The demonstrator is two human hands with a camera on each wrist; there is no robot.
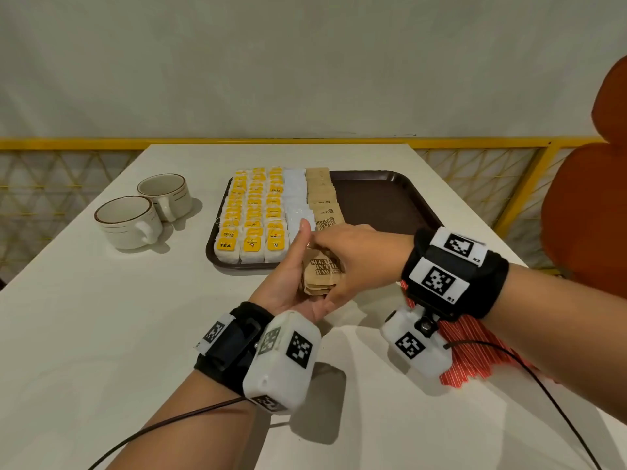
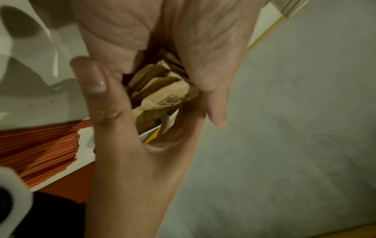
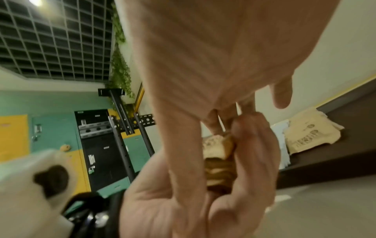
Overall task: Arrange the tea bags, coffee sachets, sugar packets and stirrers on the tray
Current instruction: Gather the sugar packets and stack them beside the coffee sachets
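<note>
A dark brown tray holds three columns of yellow-tagged tea bags, a column of white packets and a column of brown sugar packets. Just in front of the tray, my left hand grips a stack of brown sugar packets with its thumb pointing up. My right hand reaches across from the right and pinches the top of that stack. Red-striped stirrers lie on the table under my right wrist.
Two white cups stand left of the tray. The tray's right half is bare. An orange chair stands at the table's right edge. A yellow railing runs behind the white table.
</note>
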